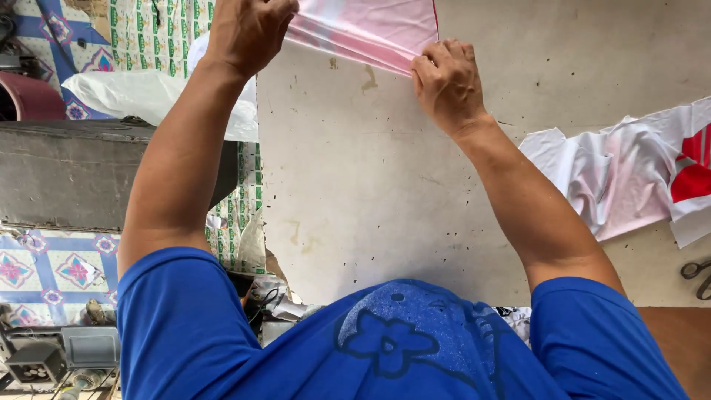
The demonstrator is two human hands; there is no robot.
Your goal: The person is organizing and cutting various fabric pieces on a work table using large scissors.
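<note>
Pale worktable; left hand, right hand grips clamped on pink cloth, top cut off.

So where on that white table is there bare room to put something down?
The white table is bare between the two forearms, below the pink cloth both hands grip. The right side is crowded: a white and pink cloth pile and scissors.

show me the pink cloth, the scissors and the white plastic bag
pink cloth (363,26), head view, on its flat middle between the two hands
scissors (696,272), head view, on the handle loop at the right edge
white plastic bag (133,96), head view, on its crumpled middle
</note>
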